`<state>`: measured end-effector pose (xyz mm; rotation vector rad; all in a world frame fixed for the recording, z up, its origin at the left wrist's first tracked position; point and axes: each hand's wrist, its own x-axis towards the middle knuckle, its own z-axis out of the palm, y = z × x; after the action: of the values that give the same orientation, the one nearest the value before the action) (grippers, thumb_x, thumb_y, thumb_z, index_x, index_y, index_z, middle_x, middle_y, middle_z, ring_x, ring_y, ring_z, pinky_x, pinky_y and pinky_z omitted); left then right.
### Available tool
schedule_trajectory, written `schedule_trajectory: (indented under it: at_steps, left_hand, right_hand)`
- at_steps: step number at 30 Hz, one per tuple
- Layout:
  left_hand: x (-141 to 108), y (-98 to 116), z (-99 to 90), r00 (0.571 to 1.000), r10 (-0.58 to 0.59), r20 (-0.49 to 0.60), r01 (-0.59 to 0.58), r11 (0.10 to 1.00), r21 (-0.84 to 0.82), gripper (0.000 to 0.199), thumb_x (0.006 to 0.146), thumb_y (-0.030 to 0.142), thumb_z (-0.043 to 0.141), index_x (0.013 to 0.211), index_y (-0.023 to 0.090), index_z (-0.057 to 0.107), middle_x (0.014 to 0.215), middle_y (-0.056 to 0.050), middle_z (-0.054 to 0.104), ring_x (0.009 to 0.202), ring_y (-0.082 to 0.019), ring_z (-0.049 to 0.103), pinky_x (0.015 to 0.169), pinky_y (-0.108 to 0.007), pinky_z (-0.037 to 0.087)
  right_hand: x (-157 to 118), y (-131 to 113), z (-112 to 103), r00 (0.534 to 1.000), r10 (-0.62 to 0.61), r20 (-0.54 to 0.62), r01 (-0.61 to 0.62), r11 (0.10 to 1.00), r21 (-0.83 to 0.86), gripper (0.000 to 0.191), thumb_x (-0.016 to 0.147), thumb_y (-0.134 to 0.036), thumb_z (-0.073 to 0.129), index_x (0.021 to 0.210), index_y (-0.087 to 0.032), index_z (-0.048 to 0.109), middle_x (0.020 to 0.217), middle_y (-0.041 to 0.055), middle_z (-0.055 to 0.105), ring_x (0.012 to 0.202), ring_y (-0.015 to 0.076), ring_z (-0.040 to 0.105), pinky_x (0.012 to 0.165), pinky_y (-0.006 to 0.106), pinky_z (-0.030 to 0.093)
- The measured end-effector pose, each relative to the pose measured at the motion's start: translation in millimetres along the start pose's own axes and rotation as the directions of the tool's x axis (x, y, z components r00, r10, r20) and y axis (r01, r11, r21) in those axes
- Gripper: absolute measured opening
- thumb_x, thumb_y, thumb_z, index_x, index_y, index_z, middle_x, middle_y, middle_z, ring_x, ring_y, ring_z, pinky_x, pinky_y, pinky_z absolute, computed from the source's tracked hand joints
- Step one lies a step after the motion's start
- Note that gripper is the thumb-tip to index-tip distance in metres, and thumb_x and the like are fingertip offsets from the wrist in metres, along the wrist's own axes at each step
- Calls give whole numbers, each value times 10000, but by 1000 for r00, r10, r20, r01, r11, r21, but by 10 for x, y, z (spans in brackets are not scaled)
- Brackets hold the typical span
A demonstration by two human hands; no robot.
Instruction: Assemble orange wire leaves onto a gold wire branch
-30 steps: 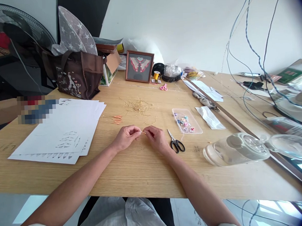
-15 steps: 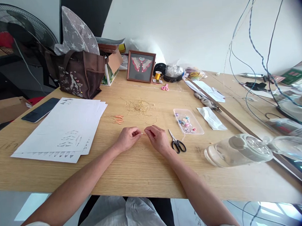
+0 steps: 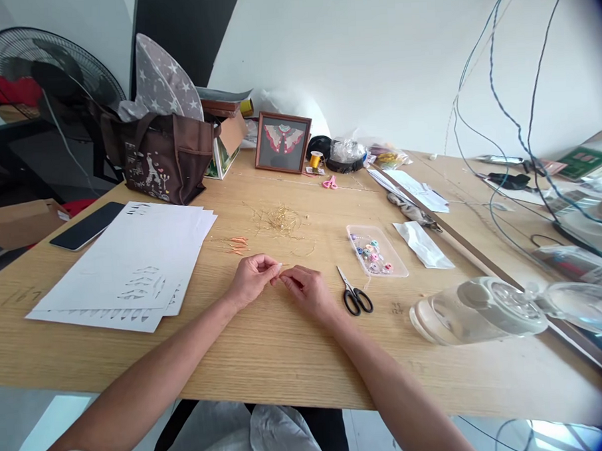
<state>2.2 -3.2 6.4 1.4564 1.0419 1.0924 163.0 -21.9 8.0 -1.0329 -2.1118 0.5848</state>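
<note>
While my left hand (image 3: 253, 281) pinches a thin strand (image 3: 281, 266) between thumb and forefinger, my right hand (image 3: 308, 290) sits just beside it, fingers bent and drawn in close. Whether those right fingertips also have hold of the strand, I cannot tell, since my own knuckles hide the spot. The step in hand, as I judge it, is fine fingertip work where my two hands meet, above the bare front of the table (image 3: 267, 360). The next move seems to call for a light, steady pinch on the left and small, careful motions on the right, without a hard tug.

As for the strand, it shows only as a slender line with a pale tip at my fingertips, too small for me to make out its make or its ends. Just beyond my left hand lie a few orange slips (image 3: 238, 242) with thin tails, near a loose tangle of gold wire (image 3: 281, 220). Black-handled scissors (image 3: 350, 290) lie to the right of my right hand, blades pointing away from me.
</note>
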Motion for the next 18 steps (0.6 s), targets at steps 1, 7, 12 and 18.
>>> schedule_trajectory:
  at_steps: [1, 7, 12, 18]
  left_hand:
    - [0, -11, 2, 1000, 12, -16, -12, 999, 36, 204, 743, 323, 583, 673, 132, 566, 539, 18, 536, 516, -93, 487, 527, -209, 395]
    - [-24, -6, 10, 990, 125, 69, -139, 949, 284, 168, 763, 282, 558, 691, 141, 615, 644, -13, 606, 598, -113, 521, 563, -214, 396]
    - [-37, 57, 3, 977, 111, 183, -144, 973, 180, 157, 775, 291, 551, 731, 158, 624, 607, 12, 567, 578, -104, 496, 566, -211, 384]
    - [-30, 73, 24, 997, 2, 83, 8, 993, -114, 196, 760, 323, 573, 686, 142, 575, 593, 12, 550, 570, -98, 502, 610, -229, 411]
  right_hand:
    - [-5, -5, 3, 1000, -5, 9, 5, 1000, -19, 199, 881, -190, 438, 866, -188, 637, 756, 26, 615, 655, 113, 549, 617, 205, 389]
    - [19, 63, -37, 997, 31, -77, -42, 989, -142, 221, 885, -248, 431, 842, -164, 631, 743, 50, 603, 646, 131, 541, 606, 222, 385]
    - [65, 108, -98, 980, 149, -133, -148, 989, 12, 205, 852, -243, 463, 737, -161, 612, 662, 14, 583, 589, 110, 506, 558, 203, 370]
    - [47, 52, -56, 963, 246, -110, -231, 963, 137, 205, 817, -312, 496, 862, -152, 617, 510, -52, 420, 458, 79, 359, 446, 193, 282]
